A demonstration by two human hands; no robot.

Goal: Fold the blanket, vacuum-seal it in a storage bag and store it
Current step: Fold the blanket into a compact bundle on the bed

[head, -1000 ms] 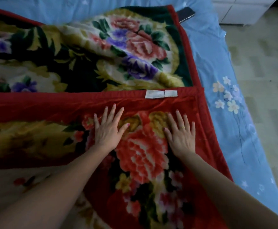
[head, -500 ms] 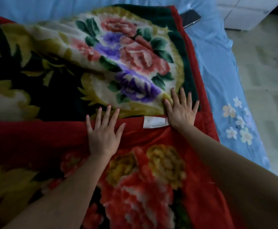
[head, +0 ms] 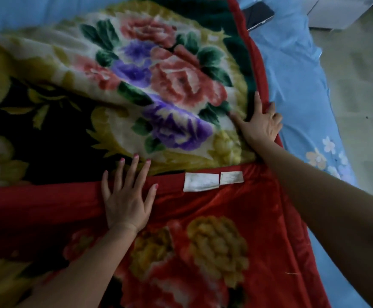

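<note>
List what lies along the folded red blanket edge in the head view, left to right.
left hand → larger white label → smaller white label → right forearm → blue floral sheet

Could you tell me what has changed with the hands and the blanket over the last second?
The right hand moved off the folded red layer, forward and out to the blanket's right red border, where its fingers now curl over the edge. The left hand slid forward to the fold's edge and lies flat, fingertips reaching past it. The fold, the white labels and the phone on the sheet stayed put.
</note>
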